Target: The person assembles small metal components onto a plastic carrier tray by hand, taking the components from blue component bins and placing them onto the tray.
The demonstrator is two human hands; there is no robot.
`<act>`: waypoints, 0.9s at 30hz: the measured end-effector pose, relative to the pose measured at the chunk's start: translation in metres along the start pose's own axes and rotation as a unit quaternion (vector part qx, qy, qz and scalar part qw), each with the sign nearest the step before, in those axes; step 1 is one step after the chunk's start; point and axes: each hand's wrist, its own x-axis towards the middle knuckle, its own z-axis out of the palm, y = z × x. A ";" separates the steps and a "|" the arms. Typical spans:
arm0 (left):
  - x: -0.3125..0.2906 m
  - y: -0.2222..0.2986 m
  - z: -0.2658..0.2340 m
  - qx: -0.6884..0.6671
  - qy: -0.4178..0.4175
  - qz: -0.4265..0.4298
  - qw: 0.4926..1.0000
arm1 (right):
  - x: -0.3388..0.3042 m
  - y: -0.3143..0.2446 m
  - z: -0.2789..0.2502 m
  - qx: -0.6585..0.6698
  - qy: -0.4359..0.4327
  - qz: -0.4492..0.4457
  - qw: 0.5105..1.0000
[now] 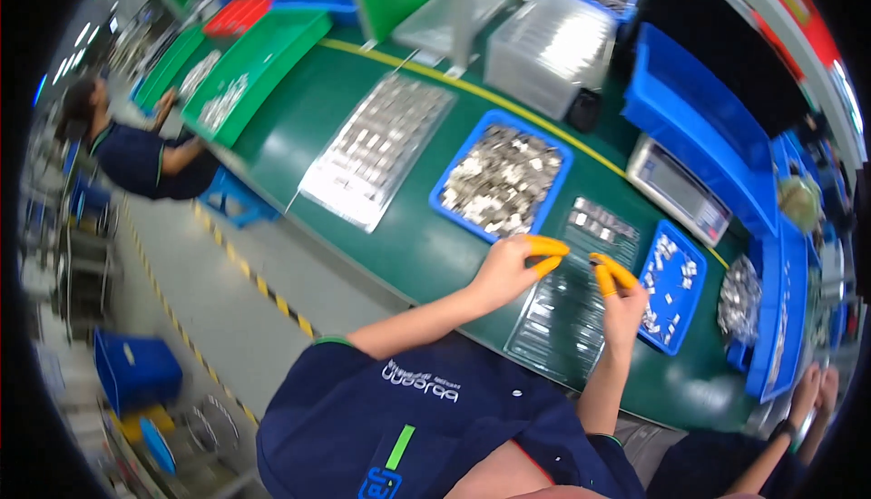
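Observation:
Yellow finger covers sit on the fingertips of both my hands. My left hand (510, 269) is over the near edge of a blue tray (442, 192) heaped with small silvery metal parts (504, 177). Its thumb and forefinger are a little apart, with nothing visible between them. Facing it, my right hand (621, 298) is closed at the fingertips on a tiny dark piece, too small to name. Below both hands lies a clear plastic tray with slots (558, 322); several metal parts (599, 220) sit in its far rows.
A filled clear tray (376, 145) lies to the left. On the right are a blue tray of small white-and-metal pieces (670, 290), a scale (679, 189) and a bag of parts (739, 295). Beyond stands a clear plastic box (547, 50). Co-workers sit left (136, 159) and right (807, 399).

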 end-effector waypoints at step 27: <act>0.048 -0.052 0.096 0.533 -0.138 0.208 0.808 | 0.069 0.060 -0.037 -0.493 0.111 -0.231 0.832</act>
